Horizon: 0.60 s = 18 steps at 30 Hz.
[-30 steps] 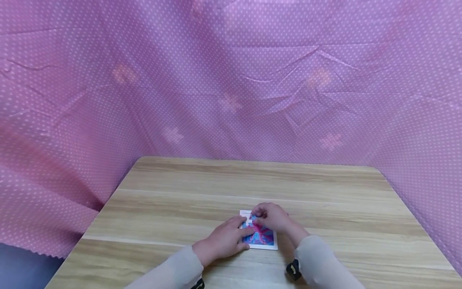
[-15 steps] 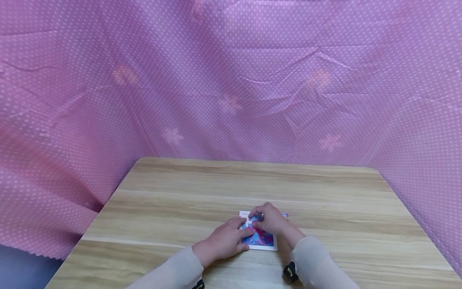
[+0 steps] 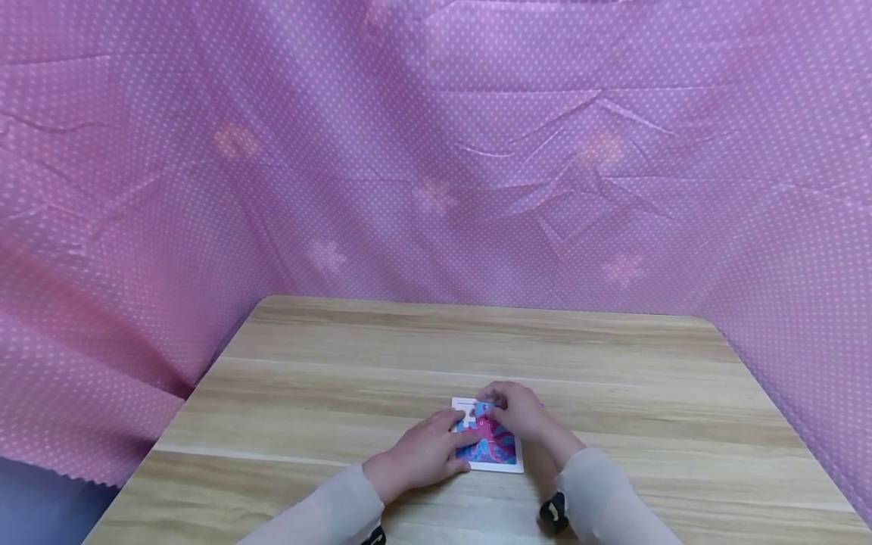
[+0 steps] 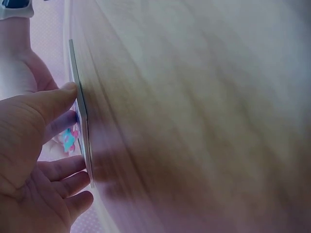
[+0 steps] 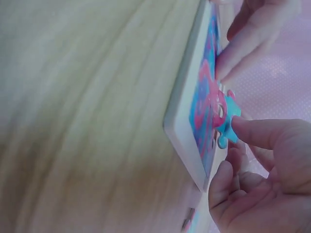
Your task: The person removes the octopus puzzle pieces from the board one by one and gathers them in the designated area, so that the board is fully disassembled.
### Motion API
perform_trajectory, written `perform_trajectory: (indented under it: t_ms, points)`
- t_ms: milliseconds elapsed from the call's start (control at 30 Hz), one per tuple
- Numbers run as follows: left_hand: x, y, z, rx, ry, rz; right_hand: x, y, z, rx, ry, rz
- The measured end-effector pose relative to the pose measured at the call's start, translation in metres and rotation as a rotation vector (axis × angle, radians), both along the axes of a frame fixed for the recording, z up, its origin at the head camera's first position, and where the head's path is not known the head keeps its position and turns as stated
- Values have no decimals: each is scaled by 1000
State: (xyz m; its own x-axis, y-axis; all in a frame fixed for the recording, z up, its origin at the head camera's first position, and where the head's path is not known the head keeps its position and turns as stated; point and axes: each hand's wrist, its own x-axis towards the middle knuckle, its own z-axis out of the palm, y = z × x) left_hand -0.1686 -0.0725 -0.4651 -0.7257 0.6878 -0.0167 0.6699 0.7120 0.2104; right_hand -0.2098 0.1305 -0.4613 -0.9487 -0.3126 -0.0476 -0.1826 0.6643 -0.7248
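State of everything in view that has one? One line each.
Puzzle board: flat on table, partly filled, white gap showing.
Puzzle piece: pinched, not seated; contact with board unclear.
Right hand: pinching the puzzle piece.
Left hand: spread, resting on the puzzle board.
Curtain: hanging, creased.

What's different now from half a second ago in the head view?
The right hand has shifted slightly rightward and away from the wearer, uncovering more of the pink picture. It now pinches a puzzle piece; its earlier grip is hard to make out. The left hand stays on the puzzle board, which looks unmoved on the table.
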Motion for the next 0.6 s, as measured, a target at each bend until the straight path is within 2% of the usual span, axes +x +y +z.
perform_trajectory:
  t_ms: [167,467,600]
  points:
    - [-1,0,-1,-6,-5,4,-1,3,2,-44,-39,-11]
    - [-2,0,-1,10,-27,4,-4,10,2,-114,-16,-2]
    - [-3,0,-1,9,-33,8,-7,18,6,-148,-8,-34]
